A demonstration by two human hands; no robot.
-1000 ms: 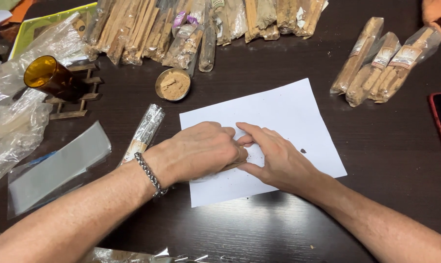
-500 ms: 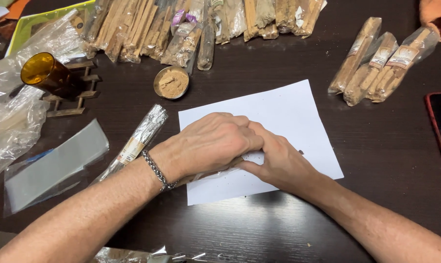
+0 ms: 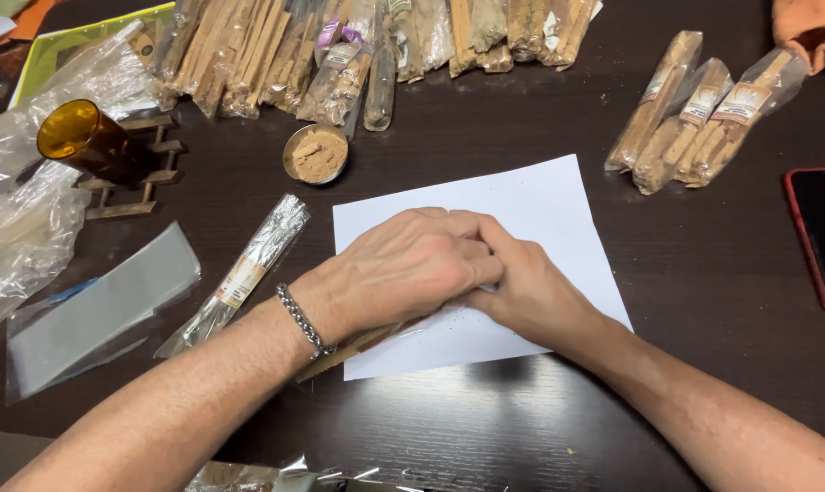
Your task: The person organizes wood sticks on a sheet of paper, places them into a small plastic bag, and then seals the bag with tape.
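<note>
Our left hand (image 3: 403,264) and right hand (image 3: 522,287) press together on the white paper (image 3: 558,205), closed around a bag of brown sticks (image 3: 353,344). One end of the bag pokes out under our left wrist.

Mostly hidden under the hands
The left hand (image 3: 403,269) covers the packet (image 3: 358,344); the phone (image 3: 818,237) runs off the right edge.

dark wooden table (image 3: 485,428) carries white paper (image 3: 558,196), stick bundles (image 3: 695,114), perhaps a powder dish (image 3: 317,153).
</note>
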